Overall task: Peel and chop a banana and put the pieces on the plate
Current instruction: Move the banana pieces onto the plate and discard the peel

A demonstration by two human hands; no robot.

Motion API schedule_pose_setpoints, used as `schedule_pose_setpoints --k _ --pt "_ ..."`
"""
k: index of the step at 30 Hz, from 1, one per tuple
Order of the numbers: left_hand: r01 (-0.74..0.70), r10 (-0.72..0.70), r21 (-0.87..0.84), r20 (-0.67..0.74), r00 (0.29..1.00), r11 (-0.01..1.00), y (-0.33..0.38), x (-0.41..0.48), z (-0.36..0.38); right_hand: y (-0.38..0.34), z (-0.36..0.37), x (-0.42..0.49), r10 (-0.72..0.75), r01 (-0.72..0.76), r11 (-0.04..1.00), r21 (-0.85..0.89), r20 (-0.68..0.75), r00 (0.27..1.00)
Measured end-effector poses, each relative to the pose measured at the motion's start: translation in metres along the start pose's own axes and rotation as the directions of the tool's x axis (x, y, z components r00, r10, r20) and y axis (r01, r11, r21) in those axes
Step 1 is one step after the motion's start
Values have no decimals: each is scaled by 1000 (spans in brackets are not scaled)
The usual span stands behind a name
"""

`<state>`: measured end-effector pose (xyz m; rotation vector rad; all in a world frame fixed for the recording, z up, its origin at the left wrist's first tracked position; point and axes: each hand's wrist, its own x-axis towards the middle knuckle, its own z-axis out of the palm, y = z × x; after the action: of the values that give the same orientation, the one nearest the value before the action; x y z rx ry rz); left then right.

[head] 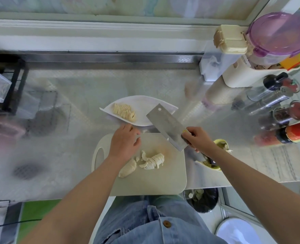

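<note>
A pale cutting board (pixel 154 180) lies near, with a white plate (pixel 145 106) just beyond. The right hand (pixel 196 138) grips a cleaver (pixel 166 127) over the board's far right corner. The left hand (pixel 124 141) hovers, fingers relaxed and empty. Partly sliced banana (pixel 144 162) sits mid-board, and banana slices (pixel 124 110) lie on the plate.

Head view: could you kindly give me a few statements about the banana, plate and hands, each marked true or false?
1. The right hand grips the cleaver. True.
2. The plate is without banana. False: banana slices lie on it.
3. Banana pieces lie on the cutting board. True.
4. The banana peel lies on the plate. False: it lies right of the cutting board.
</note>
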<state>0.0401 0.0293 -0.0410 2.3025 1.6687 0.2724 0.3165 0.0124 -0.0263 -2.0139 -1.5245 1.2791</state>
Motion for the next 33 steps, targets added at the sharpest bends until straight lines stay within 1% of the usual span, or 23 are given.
schedule_pose_setpoints --k 2,4,6,10,13,15,17,19,21,24,27,30,33 --pt "36 -36 2 31 999 999 5 -6 5 9 4 -8 -6 6 1000 7 -17 1000" --pt "68 -68 23 35 997 997 8 -11 7 17 7 -17 -21 20 1000 -23 -32 999" --pt "109 -109 3 40 993 994 9 -16 8 24 8 -24 -44 41 997 -60 -35 998" --pt "127 -126 -26 49 991 992 11 -31 9 34 8 -35 -89 79 988 -134 -71 993" --pt "61 -61 -48 3 998 997 13 -46 12 43 9 -44 -89 73 985 -159 -96 991" --pt "-4 3 -27 -20 1000 1000 16 -58 13 50 12 -51 -92 74 983 -171 -97 991" --pt "-71 71 39 15 997 997 20 -70 15 55 14 -56 -100 81 980 -182 -95 990" --pt "-100 95 109 49 994 989 24 -80 18 59 17 -63 -103 87 980 -178 -86 991" --pt "-60 55 150 35 998 987 26 -89 22 64 22 -69 -105 91 982 -163 -77 992" --pt "55 -53 183 -18 998 982 31 -98 26 67 28 -77 -126 114 977 -180 -56 990" --pt "145 -137 213 -52 989 966 37 -98 28 68 35 -81 -131 126 980 -156 -24 991" --pt "185 -174 202 -75 982 962 40 -95 29 68 41 -84 -114 111 984 -141 -8 994" --pt "197 -181 188 -96 979 962 41 -95 32 63 47 -87 -90 98 983 -156 54 994"
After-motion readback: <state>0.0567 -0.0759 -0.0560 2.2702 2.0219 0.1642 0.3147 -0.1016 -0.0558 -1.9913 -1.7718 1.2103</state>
